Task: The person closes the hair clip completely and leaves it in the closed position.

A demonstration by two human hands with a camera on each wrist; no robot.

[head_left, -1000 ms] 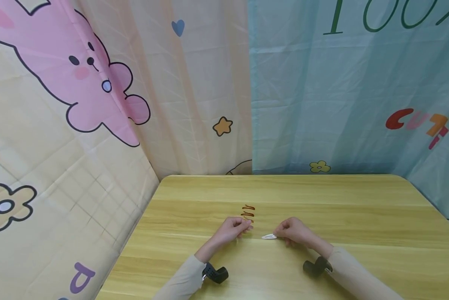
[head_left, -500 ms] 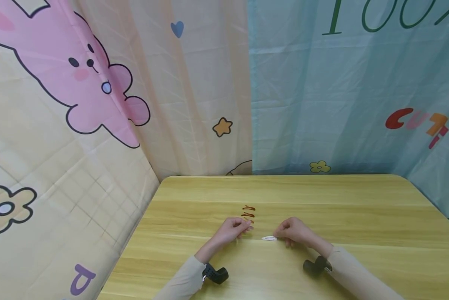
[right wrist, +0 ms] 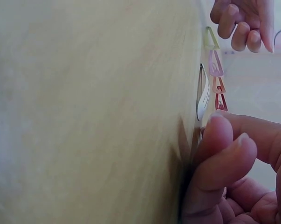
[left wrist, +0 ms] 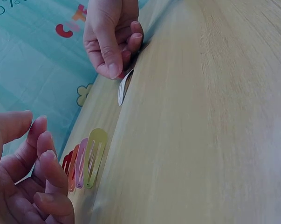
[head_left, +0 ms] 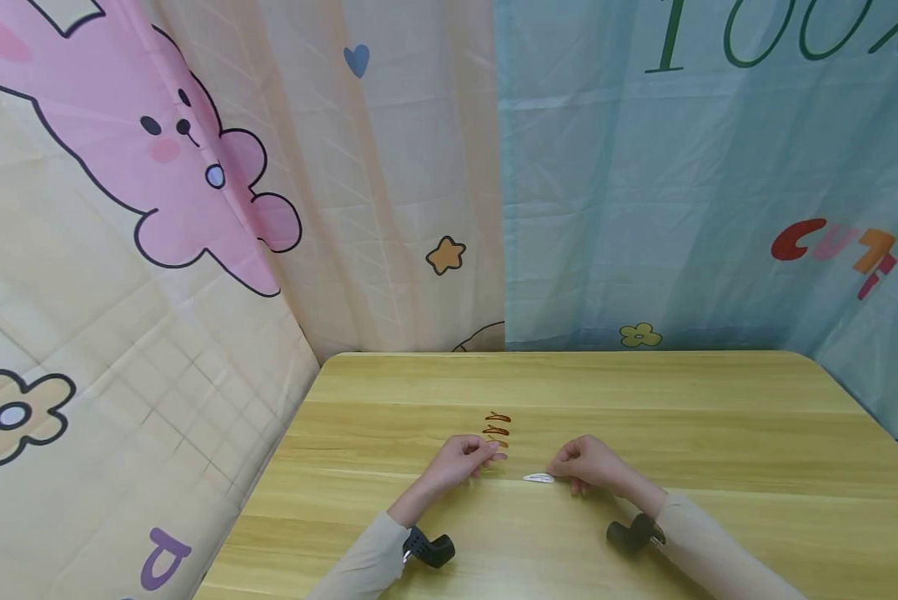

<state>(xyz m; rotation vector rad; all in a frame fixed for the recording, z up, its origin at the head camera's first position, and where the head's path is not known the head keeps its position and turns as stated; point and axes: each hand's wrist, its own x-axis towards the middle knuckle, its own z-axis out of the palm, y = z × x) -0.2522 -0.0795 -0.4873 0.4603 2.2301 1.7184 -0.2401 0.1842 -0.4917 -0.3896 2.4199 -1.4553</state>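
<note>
A white snap hair clip (head_left: 539, 478) lies low at the wooden tabletop. The right hand (head_left: 589, 463) pinches its right end between thumb and fingertips; in the right wrist view the curved clip (right wrist: 203, 93) rises just past those fingertips. The left hand (head_left: 454, 463) hovers to the left with loosely bent fingers and nothing between them. Beside it stands a row of coloured snap clips: a yellow-green clip (left wrist: 94, 156), a pink clip (left wrist: 81, 163), an orange clip (left wrist: 73, 169) and a red clip (left wrist: 66, 163). In the head view the left hand partly covers the row's near end.
The wooden table (head_left: 644, 542) has rounded far corners. Printed curtains (head_left: 388, 167) hang behind it and along its left side. A black wrist camera (head_left: 429, 547) is strapped to the left wrist, another black camera (head_left: 634, 533) to the right.
The white clip's left end has dropped slightly and the clip now shows more of its broad face. Both hands have stayed nearly in place; the coloured clips have not moved.
</note>
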